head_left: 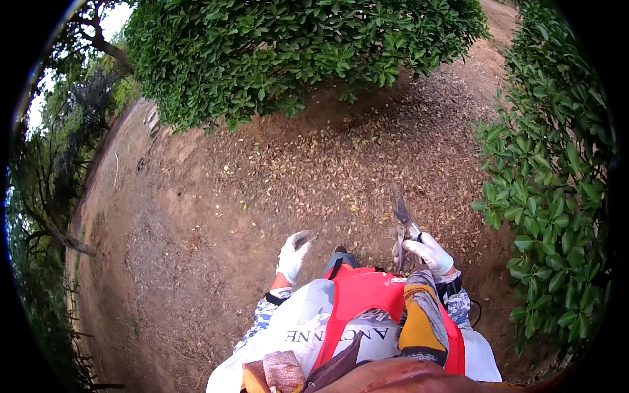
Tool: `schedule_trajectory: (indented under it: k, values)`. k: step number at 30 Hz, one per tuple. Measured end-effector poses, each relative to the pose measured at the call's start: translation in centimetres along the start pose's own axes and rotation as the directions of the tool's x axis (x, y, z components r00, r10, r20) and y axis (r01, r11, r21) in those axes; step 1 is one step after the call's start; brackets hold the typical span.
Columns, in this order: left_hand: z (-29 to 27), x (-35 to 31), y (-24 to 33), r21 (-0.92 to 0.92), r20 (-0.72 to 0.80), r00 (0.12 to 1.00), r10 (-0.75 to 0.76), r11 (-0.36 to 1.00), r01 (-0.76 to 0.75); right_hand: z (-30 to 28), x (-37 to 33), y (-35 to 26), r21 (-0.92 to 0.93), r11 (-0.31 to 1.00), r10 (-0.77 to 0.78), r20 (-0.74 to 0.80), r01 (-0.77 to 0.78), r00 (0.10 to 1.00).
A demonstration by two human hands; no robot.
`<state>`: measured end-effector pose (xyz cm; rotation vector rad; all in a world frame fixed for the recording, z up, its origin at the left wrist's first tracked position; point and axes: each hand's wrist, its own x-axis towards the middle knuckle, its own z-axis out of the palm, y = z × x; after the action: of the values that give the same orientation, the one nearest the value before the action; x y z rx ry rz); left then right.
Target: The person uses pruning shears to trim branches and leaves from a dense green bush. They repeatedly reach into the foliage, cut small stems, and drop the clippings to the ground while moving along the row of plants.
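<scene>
My right hand (427,251), in a white glove, is closed round pruning shears (402,213) in front of my right hip. Their dark blade points away from me, above the leaf-strewn ground, touching no branch. Part of the handles is hidden by the fingers. My left hand (293,257), also white-gloved, hangs in front of my left side. Its fingers are loosely bent with a gap to the thumb, and I see nothing held in it. A red apron (367,288) covers my front between the two arms.
A dense, rounded green bush (288,59) stands ahead. Another leafy hedge (557,216) rises close on my right. Dry fallen leaves (341,177) cover brown soil between them. Trees (59,137) line the far left, past a slope of bare earth (151,229).
</scene>
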<state>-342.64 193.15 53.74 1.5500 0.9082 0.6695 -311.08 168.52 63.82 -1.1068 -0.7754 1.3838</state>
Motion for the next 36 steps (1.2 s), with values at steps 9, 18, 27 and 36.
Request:
schedule_trajectory:
  k: [9, 18, 27, 36]
  values:
    - [-4.2, 15.5, 1.6, -0.003, 0.115, 0.993, 0.004, 1.0, -0.004, 1.2, 16.8, -8.0, -0.158, 0.975, -0.134, 0.152, 0.158, 0.979]
    - [-13.0, 29.8, 2.7, -0.131, 0.151, 0.988, 0.033, 0.991, -0.013, 7.0, 35.6, -19.3, -0.135, 0.957, -0.232, 0.179, 0.257, 0.956]
    - [-17.8, 35.3, -2.3, -0.215, 0.045, 0.999, 0.022, 0.977, -0.012, 12.1, 47.4, -25.4, -0.141, 0.911, -0.366, 0.154, 0.387, 0.918]
    - [-18.8, 33.7, -3.4, -0.302, -0.163, 0.986, -0.032, 0.953, -0.019, 11.5, 54.7, -27.6, 0.164, 0.88, -0.469, 0.154, 0.446, 0.869]
